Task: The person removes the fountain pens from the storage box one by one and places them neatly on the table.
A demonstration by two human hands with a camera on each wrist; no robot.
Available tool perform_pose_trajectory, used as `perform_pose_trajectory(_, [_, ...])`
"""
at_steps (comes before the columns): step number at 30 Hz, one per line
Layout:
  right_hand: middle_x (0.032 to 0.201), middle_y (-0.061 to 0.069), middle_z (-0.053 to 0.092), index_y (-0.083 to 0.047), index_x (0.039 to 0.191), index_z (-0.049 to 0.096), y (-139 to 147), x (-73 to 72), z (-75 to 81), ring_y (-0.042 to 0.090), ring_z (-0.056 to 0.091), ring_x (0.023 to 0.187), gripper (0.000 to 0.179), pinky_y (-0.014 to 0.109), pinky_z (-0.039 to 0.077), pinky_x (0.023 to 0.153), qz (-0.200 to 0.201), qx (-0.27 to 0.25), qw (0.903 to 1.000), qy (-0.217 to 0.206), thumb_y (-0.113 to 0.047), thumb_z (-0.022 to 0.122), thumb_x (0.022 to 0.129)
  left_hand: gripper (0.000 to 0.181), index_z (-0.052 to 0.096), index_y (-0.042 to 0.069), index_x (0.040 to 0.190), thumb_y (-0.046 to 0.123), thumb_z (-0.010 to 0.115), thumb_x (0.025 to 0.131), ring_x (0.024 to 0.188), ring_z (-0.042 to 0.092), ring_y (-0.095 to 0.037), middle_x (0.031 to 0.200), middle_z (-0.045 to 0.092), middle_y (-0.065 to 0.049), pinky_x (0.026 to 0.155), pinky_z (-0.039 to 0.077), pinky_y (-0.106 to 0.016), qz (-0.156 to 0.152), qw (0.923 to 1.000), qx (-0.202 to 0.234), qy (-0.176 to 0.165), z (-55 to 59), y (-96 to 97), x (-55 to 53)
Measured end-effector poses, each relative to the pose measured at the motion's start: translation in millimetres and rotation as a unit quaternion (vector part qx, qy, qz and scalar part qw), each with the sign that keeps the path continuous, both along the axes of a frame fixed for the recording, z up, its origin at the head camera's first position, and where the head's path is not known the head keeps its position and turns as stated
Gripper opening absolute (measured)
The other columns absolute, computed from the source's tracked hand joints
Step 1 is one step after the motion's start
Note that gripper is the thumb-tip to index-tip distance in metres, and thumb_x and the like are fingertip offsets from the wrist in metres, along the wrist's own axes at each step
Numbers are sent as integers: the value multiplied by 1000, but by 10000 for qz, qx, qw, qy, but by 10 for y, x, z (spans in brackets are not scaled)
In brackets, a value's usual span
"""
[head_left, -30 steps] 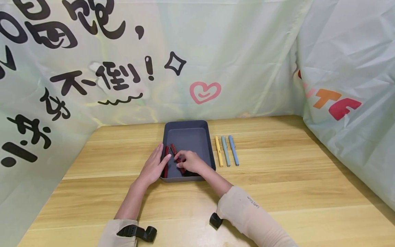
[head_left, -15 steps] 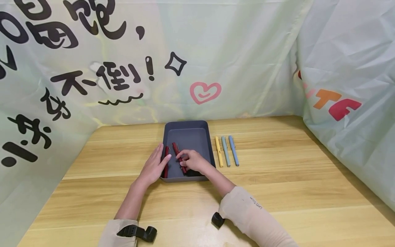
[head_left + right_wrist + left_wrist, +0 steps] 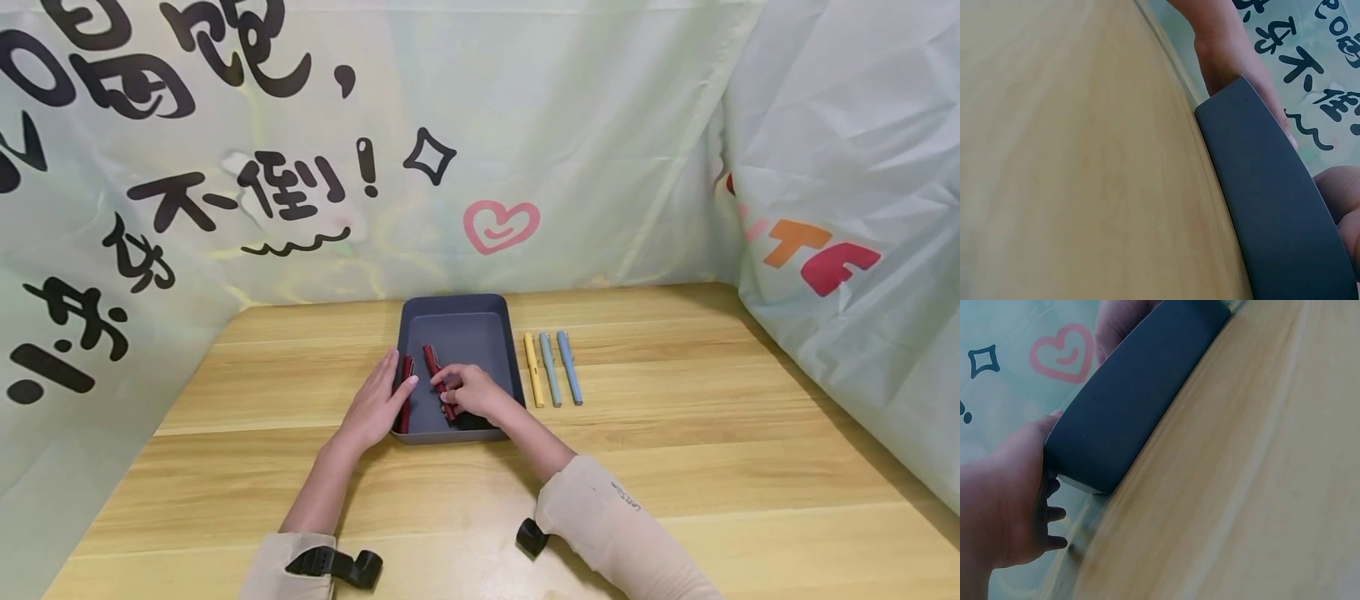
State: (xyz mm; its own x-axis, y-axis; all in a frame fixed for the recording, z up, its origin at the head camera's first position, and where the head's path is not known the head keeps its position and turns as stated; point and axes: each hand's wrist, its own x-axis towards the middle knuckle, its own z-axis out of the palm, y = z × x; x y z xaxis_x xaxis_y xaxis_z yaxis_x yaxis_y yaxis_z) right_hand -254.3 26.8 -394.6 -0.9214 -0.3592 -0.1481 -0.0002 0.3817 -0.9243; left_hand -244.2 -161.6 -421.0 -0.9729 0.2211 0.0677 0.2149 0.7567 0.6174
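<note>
A dark grey tray (image 3: 454,299) lies on the wooden table, and its outer wall fills the left wrist view (image 3: 1129,406) and the right wrist view (image 3: 1272,206). Two dark red pens lie inside it. My right hand (image 3: 471,393) pinches one red pen (image 3: 431,359) in the tray's middle. The other red pen (image 3: 406,400) lies along the left wall. My left hand (image 3: 377,404) rests flat on the tray's left rim, fingers straight, thumb by that pen. It also shows against the tray's end in the left wrist view (image 3: 1004,500).
A yellow pen (image 3: 532,369), a grey-green pen (image 3: 550,369) and a blue pen (image 3: 568,367) lie side by side on the table (image 3: 712,433) just right of the tray. Printed plastic sheets wall in the table at the back and on both sides.
My right hand has shifted slightly right inside the tray, taking the red pen with it. The left hand has stayed on the rim.
</note>
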Motion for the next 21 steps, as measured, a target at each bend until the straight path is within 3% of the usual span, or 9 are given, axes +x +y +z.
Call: perform_pose_trajectory(21, [87,12,58,2,109,63,245,73,152,18,58,64,23,33,53,60,-90,-76,9998,171,4,57,87,69,6,8,148,47,33,98,137,6,-29,152,6,-10,106,10,-51,32,10000,31,-17,14,17,6])
